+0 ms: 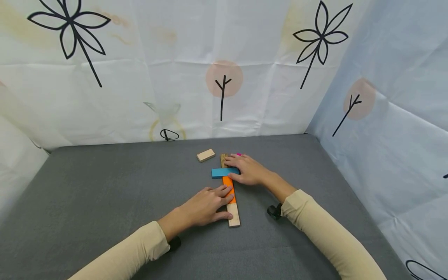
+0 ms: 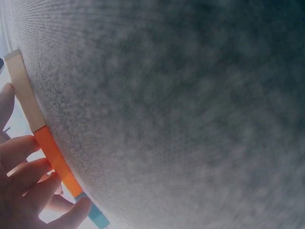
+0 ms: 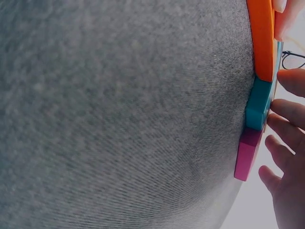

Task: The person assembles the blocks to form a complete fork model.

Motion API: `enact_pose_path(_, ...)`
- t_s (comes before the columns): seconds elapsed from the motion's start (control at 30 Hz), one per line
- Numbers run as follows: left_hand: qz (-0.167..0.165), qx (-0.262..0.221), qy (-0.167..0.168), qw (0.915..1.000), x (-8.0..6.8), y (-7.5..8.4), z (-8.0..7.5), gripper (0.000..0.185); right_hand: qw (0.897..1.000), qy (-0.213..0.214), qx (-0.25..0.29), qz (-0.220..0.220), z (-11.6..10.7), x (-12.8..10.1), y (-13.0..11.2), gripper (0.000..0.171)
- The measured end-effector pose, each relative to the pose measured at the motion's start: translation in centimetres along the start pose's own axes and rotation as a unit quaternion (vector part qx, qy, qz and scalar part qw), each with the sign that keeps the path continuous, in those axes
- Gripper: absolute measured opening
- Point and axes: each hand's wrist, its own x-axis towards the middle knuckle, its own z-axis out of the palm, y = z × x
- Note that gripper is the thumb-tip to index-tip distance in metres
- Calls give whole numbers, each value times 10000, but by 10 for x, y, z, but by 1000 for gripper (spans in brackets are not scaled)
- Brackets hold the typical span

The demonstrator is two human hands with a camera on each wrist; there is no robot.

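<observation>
You see: loose pale wooden block (image 1: 205, 155) near the grey mat's (image 1: 105, 202) far edge | backdrop sheets (image 1: 175, 77) printed with flowers and trees behind it

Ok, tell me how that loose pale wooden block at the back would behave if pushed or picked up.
The pale block looks like stiff wood, so it should keep its shape. It lies flat on the grey felt-like mat, so it would probably slide, not roll or tip. Being small, it is likely light.
</observation>
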Motion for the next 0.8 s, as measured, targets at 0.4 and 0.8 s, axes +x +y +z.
enact_pose_path(0.4, 13, 34, 33, 10000, 0, -1, 1, 64, 10000, -2, 8, 65, -2, 4, -2, 46)
enact_pose_path(0.8, 76, 100, 75, 9999, 0, -2, 2, 63, 9988, 17, 462, 162, -5, 31, -19, 50)
